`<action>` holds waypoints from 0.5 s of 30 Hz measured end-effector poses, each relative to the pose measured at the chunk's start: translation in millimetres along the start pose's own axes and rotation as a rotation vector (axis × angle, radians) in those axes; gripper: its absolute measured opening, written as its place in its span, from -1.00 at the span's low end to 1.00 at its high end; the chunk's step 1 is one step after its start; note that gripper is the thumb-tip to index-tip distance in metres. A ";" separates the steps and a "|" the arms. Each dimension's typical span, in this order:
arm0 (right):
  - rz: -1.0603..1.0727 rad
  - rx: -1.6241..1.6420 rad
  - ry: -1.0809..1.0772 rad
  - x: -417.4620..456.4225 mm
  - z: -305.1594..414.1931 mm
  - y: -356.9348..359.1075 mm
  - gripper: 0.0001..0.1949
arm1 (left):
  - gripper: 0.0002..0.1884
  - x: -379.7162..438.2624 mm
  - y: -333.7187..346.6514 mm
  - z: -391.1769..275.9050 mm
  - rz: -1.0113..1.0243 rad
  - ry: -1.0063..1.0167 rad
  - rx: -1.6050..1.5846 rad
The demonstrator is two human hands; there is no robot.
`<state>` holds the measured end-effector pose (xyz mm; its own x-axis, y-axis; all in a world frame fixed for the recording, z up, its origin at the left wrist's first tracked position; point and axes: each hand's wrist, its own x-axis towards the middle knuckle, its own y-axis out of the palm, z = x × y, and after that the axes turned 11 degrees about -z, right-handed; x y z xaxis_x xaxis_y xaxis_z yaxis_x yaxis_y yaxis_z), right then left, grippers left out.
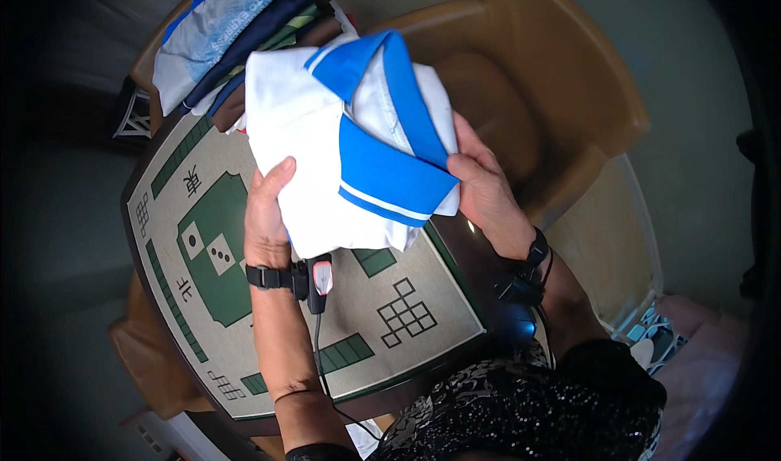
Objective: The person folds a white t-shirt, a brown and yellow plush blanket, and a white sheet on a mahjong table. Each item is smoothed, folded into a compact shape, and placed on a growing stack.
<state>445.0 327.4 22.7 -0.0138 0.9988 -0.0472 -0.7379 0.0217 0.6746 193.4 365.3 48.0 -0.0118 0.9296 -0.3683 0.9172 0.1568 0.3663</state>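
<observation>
A folded white shirt (299,119) with a blue, white-striped collar (390,168) is held up above a mahjong table. My left hand (271,208) grips its near left edge, thumb on top and fingers hidden beneath the cloth. At the collar's right end, my right hand (485,180) pinches the shirt's right edge between thumb and fingers. Both wrists wear black straps with small devices and cables. The shirt hides part of the table mat (341,333).
A pile of folded clothes (244,46) lies at the table's far left corner, partly over a chair. One brown armchair (549,76) stands beyond the table to the right, another (152,351) at the left. White lattice baskets (656,333) sit at the lower right.
</observation>
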 end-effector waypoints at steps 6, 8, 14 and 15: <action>-0.156 -0.597 0.135 -20.9 -56.3 -51.0 -0.52 | -0.59 80.6 -42.0 21.0 -0.190 -0.096 0.308; 0.003 -0.747 0.018 -34.8 -66.8 -61.3 -0.69 | -0.56 87.4 -51.5 31.5 -0.183 -0.083 0.239; -0.044 -0.735 0.025 -26.8 -63.7 -59.6 -0.82 | -0.46 78.1 -42.5 36.6 -0.182 -0.067 0.265; -0.033 -0.744 0.016 -25.7 -62.5 -61.5 -0.82 | -0.47 78.3 -39.7 35.7 -0.191 -0.068 0.267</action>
<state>448.6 297.7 -63.6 0.0104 0.9972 -0.0737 -0.9999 0.0101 -0.0040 170.3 419.9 -25.9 -0.1749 0.8662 -0.4681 0.9731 0.2244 0.0516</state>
